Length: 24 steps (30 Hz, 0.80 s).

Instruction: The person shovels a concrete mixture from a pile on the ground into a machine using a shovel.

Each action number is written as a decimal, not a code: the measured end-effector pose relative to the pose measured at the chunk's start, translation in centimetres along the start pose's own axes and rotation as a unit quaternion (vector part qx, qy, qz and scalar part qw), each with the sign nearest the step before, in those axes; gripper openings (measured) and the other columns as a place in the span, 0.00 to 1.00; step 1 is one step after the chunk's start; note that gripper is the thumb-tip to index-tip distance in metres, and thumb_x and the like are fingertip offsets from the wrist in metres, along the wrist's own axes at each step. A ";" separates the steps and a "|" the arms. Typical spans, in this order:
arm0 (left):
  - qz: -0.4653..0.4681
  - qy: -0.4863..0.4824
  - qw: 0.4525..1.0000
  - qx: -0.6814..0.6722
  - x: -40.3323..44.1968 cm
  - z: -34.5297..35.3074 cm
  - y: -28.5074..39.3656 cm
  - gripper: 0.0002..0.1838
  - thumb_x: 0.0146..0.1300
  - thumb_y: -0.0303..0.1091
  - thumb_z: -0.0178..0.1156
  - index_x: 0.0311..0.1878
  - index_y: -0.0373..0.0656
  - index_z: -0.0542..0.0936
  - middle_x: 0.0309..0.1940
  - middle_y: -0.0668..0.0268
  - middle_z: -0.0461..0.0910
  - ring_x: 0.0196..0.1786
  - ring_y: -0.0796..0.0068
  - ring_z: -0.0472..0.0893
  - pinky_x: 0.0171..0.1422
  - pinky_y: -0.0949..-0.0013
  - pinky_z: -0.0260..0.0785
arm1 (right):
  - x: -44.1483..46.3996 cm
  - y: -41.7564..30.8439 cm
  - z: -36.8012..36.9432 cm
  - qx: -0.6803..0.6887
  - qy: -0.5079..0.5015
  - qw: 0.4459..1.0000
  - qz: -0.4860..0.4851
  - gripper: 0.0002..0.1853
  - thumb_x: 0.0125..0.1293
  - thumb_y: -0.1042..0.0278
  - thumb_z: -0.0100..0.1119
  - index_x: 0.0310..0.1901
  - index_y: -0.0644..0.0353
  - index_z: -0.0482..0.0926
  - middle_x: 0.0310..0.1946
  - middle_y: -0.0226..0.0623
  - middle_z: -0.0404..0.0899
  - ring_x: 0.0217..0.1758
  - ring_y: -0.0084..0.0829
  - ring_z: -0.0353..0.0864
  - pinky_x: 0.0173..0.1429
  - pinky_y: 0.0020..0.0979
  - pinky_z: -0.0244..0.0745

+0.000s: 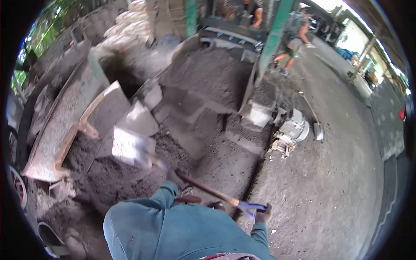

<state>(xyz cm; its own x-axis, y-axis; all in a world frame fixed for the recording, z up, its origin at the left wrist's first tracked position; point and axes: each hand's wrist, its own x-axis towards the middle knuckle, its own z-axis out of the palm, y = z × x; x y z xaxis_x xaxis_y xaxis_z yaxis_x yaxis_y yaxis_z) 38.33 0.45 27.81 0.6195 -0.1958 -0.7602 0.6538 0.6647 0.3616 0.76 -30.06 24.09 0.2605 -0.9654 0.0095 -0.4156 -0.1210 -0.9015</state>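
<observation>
A shovel (pixel 212 189) with a wooden shaft lies slantwise across my front. Its pale, shiny blade (pixel 129 146) points to the left, blurred and catching the light, above dark, loose material. My left hand (pixel 174 178) is wrapped round the shaft near the blade end. At the other end, my right hand (pixel 264 213) is closed on the blue grip. Both arms are in blue-green sleeves. Dark loose material (pixel 117 184) lies below the blade, and a larger heap (pixel 208 73) of it fills the bay ahead.
A motor (pixel 294 128) sits on the concrete floor at right, beside another shovel (pixel 318 130). A long, worn metal trough (pixel 60 125) stands at left. Stacked white sacks (pixel 130 21) and a green post (pixel 275 37) are farther back. One person (pixel 297 34) walks at right; another (pixel 246 13) is behind the machine.
</observation>
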 end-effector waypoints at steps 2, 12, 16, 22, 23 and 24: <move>0.039 -0.139 0.988 -0.058 3.7 -2.0 3.4 0.14 0.63 0.45 0.60 0.28 0.49 0.72 0.22 0.63 0.72 0.27 0.59 0.73 0.43 0.48 0.73 | -0.4 -3.8 -0.2 -0.077 -0.189 0.979 0.001 0.24 0.56 0.69 0.67 0.56 0.61 0.77 0.44 0.38 0.81 0.47 0.28 0.79 0.52 0.31 0.76; -0.023 -0.204 0.978 0.040 0.2 3.4 11.2 0.11 0.63 0.39 0.65 0.34 0.47 0.72 0.25 0.65 0.73 0.30 0.60 0.77 0.46 0.47 0.73 | -9.0 3.0 7.0 -0.077 -0.155 0.978 0.118 0.18 0.60 0.68 0.62 0.49 0.69 0.78 0.39 0.46 0.84 0.39 0.39 0.85 0.44 0.39 0.81; -0.115 -0.205 0.965 0.117 -1.6 4.2 8.4 0.08 0.65 0.35 0.62 0.35 0.44 0.73 0.23 0.64 0.72 0.27 0.61 0.75 0.42 0.51 0.74 | -14.2 2.1 1.7 0.025 -0.014 0.933 0.358 0.15 0.58 0.79 0.57 0.49 0.69 0.78 0.33 0.43 0.83 0.24 0.36 0.82 0.24 0.39 0.77; -0.163 -0.319 0.902 0.242 -3.2 6.8 2.9 0.09 0.66 0.35 0.61 0.31 0.45 0.74 0.26 0.67 0.73 0.32 0.67 0.77 0.46 0.60 0.73 | -23.1 0.9 -5.0 0.133 0.135 0.872 0.451 0.06 0.62 0.69 0.61 0.36 0.63 0.77 0.26 0.36 0.79 0.21 0.33 0.77 0.23 0.38 0.74; -0.170 -0.331 0.892 0.257 -4.8 8.4 2.9 0.10 0.67 0.36 0.61 0.31 0.45 0.74 0.27 0.67 0.73 0.33 0.67 0.77 0.46 0.60 0.74 | -24.2 0.0 -5.0 0.160 0.140 0.864 0.456 0.07 0.62 0.68 0.61 0.36 0.62 0.77 0.26 0.36 0.78 0.21 0.33 0.77 0.23 0.38 0.74; -0.176 -0.343 0.881 0.273 -5.9 9.9 2.8 0.10 0.67 0.37 0.61 0.32 0.44 0.75 0.28 0.67 0.74 0.33 0.67 0.78 0.46 0.60 0.74 | -25.4 -1.0 -4.9 0.190 0.142 0.855 0.462 0.07 0.62 0.68 0.62 0.35 0.61 0.77 0.26 0.35 0.78 0.22 0.32 0.76 0.24 0.38 0.74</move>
<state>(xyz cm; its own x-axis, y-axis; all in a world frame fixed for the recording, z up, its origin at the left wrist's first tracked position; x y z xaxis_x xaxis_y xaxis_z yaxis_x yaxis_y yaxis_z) 40.79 -3.67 38.69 0.3309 -0.8351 -0.4393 0.8535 0.0664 0.5168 -9.68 -6.57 26.86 -0.2705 -0.6322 -0.7261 -0.0034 0.7548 -0.6559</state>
